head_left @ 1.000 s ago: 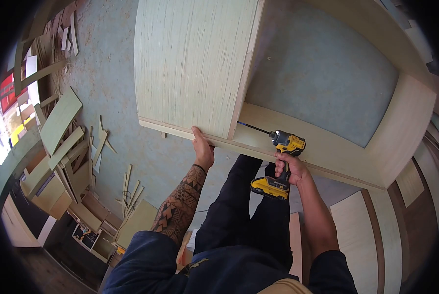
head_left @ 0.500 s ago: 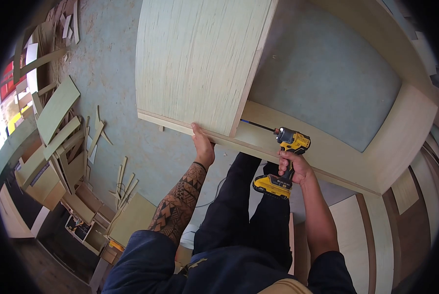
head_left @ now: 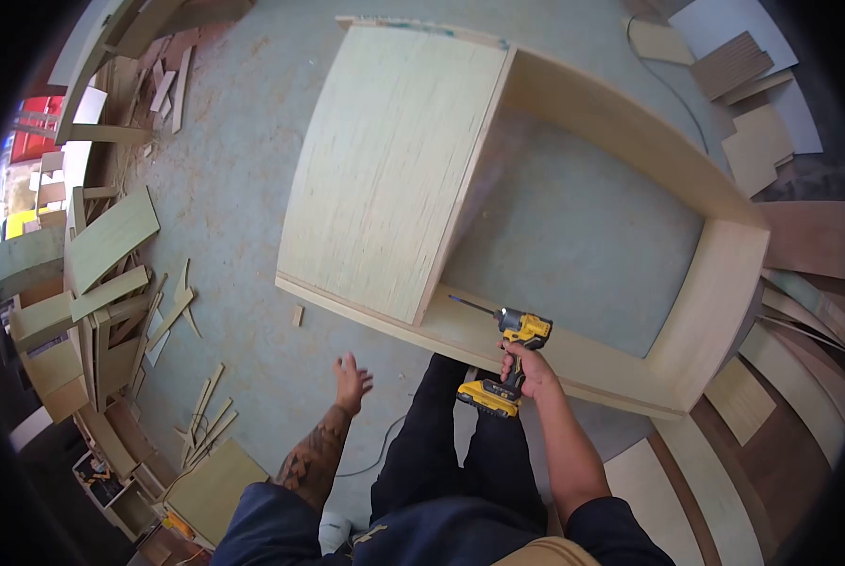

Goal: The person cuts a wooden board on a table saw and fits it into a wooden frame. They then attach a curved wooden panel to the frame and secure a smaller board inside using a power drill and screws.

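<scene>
A yellow and black cordless drill (head_left: 526,328) with a long dark bit is in my right hand (head_left: 528,370), fingers wrapped round its grip. The bit points left over the lower board of a pale plywood cabinet frame (head_left: 583,373), near the inner edge of its panel. That plywood panel (head_left: 394,170) covers the left part of the frame; through the right part the floor shows. My left hand (head_left: 352,385) is off the wood, in the air below the cabinet's near edge, fingers spread and holding nothing.
Plywood offcuts (head_left: 111,241) are heaped along the left side. Thin strips (head_left: 206,415) lie on the grey floor (head_left: 234,189). More boards (head_left: 757,151) are at the upper right, and long panels (head_left: 705,481) at the lower right. A cable (head_left: 385,453) runs near my legs.
My left hand has let go of the cabinet's near edge and drawn back, its fingers opening. The drill has come away from the panel's side. My view has shifted, showing the cabinet's far edge.
</scene>
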Demonstrator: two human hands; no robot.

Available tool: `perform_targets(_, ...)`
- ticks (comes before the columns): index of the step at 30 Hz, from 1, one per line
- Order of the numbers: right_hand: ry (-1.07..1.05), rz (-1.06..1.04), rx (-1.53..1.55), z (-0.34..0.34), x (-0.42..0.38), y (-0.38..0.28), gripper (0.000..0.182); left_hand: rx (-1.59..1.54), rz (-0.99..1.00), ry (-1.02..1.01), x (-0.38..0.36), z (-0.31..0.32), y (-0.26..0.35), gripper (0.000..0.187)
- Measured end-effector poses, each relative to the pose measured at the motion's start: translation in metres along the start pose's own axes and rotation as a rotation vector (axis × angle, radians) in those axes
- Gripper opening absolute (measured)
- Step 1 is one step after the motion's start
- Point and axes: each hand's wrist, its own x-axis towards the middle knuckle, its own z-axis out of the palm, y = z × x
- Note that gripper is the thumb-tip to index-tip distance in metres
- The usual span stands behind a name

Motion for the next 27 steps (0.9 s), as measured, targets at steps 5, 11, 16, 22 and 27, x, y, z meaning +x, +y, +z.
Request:
perform_targets(5,0.387,-0.311,-0.173,0.008,-0.06,-0.014,0.019,0.296,-0.146,-0.084,-0.127,-0.145,-0.154,0.065)
perform_targets(11,0.579,-0.555,-0.658,-0.081,-0.119,-0.032,0.01,0.758,-0.109,-0.227,-0.303,-0.195,-0.245,0.047)
perform_targets(16,0.783,-0.358,-1.4,-0.155,-0.139,-0.03,0.023,0.199,0.151,-0.131,-0.305,-0.141,-0.32,0.044)
perform_targets(22,0.338,-0.421,-2.145,0.087,-0.124,-0.093,0.029,-0.243,-0.09,-0.022,-0.275,-0.09,-0.275,0.033)
perform_targets(27,0.059,-0.455,-2.133,0.211,-0.082,-0.049,0.032,-0.364,-0.097,0.103,-0.238,-0.101,-0.296,0.031)
